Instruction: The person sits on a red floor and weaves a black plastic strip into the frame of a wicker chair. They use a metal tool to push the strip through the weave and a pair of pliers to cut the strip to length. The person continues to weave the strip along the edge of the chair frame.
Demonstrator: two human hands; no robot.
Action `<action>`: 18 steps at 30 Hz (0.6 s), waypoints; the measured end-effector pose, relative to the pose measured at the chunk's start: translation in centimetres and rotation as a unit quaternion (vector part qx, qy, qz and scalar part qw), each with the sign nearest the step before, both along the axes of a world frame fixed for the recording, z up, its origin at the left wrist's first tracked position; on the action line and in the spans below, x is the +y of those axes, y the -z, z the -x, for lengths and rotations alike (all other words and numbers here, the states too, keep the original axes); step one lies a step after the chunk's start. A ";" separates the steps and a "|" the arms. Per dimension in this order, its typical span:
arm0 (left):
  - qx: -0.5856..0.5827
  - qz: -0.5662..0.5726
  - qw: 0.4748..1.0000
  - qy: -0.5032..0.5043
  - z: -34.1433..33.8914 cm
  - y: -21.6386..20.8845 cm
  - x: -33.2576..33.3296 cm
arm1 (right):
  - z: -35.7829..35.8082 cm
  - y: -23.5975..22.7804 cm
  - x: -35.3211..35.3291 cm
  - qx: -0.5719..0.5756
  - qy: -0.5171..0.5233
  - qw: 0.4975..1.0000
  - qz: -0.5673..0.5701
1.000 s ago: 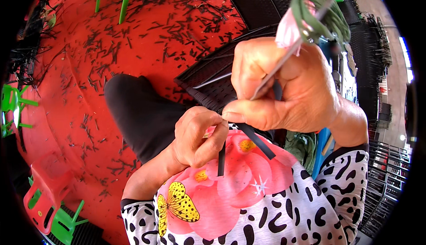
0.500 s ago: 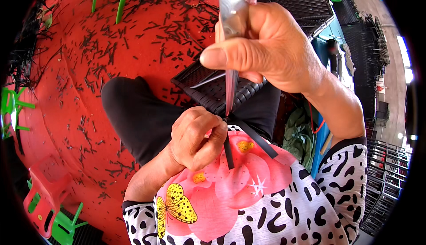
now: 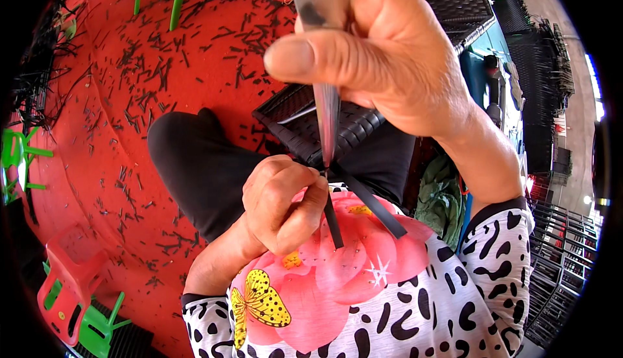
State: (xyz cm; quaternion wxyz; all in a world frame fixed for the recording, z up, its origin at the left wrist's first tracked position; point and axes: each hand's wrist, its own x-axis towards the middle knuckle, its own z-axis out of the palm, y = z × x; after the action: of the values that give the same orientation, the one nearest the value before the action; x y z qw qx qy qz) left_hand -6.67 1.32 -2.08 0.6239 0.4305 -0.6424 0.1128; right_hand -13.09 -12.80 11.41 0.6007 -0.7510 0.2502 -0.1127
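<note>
My right hand (image 3: 383, 66) is closed around a shiny metal tool (image 3: 326, 115), broad and flat at the top and tapering to a narrow point. Its tip points down at the near edge of a black woven rattan piece (image 3: 354, 128) lying across my lap. Beside the tip, my left hand (image 3: 282, 199) is closed, thumb against bent fingers; what it pinches is hidden. Two flat black strips, a longer strip (image 3: 373, 205) and a shorter strip (image 3: 333, 222), stick out from that edge toward my patterned shirt (image 3: 415, 286).
Many short black offcuts (image 3: 152, 66) litter the red floor (image 3: 97, 183). Green chairs stand at the far left and left, with a red chair (image 3: 68, 280) at the lower left. Another black woven panel (image 3: 454, 1) and a green cloth (image 3: 441, 196) are on my right.
My right hand and the tool have shifted a little left and look larger. The tool's tip has moved slightly left, and my left hand has barely moved.
</note>
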 end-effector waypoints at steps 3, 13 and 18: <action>0.002 0.009 1.000 -0.009 0.0 0.1 -0.5 | -0.5 1.2 -0.5 -0.089 -0.046 0.993 0.059; 0.029 0.031 0.999 0.016 1.5 0.4 -0.3 | 1.3 2.4 0.0 -0.178 -0.114 0.973 0.090; 0.027 0.028 0.999 0.011 1.9 0.7 0.0 | 2.2 3.0 0.7 -0.097 -0.144 0.982 -0.080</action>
State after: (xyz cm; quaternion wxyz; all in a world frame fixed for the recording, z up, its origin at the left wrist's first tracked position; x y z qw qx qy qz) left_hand -8.55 1.35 -2.74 0.6544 0.4082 -0.6265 0.1122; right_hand -15.31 -12.09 8.44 0.6903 -0.7140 0.0881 -0.0771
